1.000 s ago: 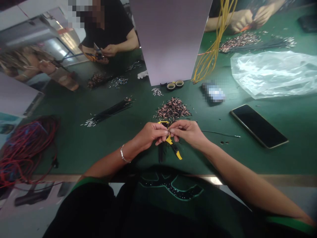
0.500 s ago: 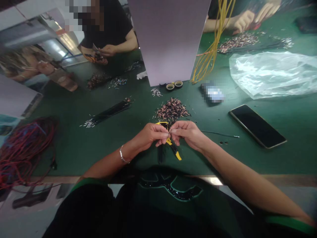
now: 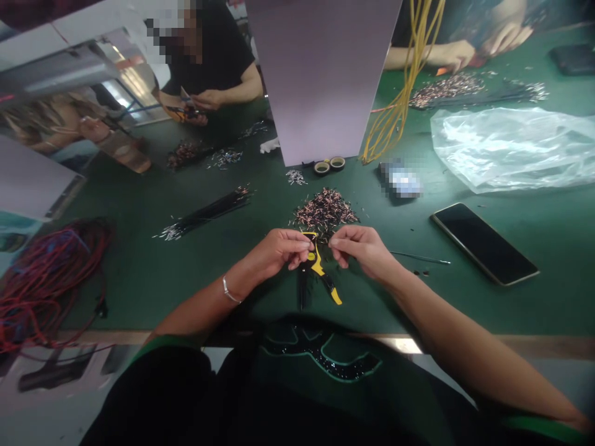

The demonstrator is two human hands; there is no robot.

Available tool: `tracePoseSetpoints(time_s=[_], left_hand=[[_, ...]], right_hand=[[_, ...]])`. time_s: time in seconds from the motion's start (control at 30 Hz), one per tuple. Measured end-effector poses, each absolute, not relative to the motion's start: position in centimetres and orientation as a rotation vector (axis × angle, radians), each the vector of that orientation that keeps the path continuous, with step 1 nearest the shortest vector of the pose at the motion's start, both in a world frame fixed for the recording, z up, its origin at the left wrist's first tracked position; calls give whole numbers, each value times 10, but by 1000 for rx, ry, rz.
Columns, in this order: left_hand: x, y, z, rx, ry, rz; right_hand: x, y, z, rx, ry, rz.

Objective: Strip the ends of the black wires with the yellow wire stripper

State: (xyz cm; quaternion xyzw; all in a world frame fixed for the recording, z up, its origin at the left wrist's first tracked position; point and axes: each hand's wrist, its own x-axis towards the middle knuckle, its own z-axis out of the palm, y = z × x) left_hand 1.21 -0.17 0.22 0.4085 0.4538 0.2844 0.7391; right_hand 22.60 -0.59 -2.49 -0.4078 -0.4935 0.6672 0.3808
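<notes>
My left hand [image 3: 279,253] is closed in a pinch over the yellow and black hand tool [image 3: 318,266], which lies on the table. Thumb and fingertips of my right hand [image 3: 365,249] are also pressed together, a short gap to the right of the left fingers. Whatever either pinch holds is too small to make out. Just beyond both hands is a heap of short black wire pieces [image 3: 328,209] with coppery ends. To the right of my right hand lies a thin dark wire [image 3: 421,257] with a pale tip.
Left of the heap lies a bundle of black wires [image 3: 209,214]. Red cables [image 3: 51,279] are coiled at the far left. A phone [image 3: 486,243] and a clear plastic bag [image 3: 515,148] lie right. Two tape rolls [image 3: 321,168] sit by an upright panel [image 3: 325,80]. Co-workers' hands [image 3: 209,99] work opposite.
My fingertips were together at one spot; now the two hands have drawn apart, and more of the yellow and black tool shows between them. The view has shifted slightly.
</notes>
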Motion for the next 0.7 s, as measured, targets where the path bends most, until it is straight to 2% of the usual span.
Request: tracePoseSetpoints(time_s=[0.07, 0.17, 0.3, 0.47, 0.7], left_hand=[[10, 1, 3, 898, 996, 659], [7, 3, 5, 890, 1004, 706], [6, 4, 5, 882, 999, 742], [4, 5, 2, 877, 984, 758], [-2, 9, 3, 903, 963, 818]], right_hand=[[225, -8, -26, -1174, -1577, 1560], [220, -16, -25, -1334, -2170, 1122], [211, -24, -24, -1313, -2609, 782], [209, -23, -29, -1423, -2501, 808], [213, -14, -43, -1426, -1883, 1216]])
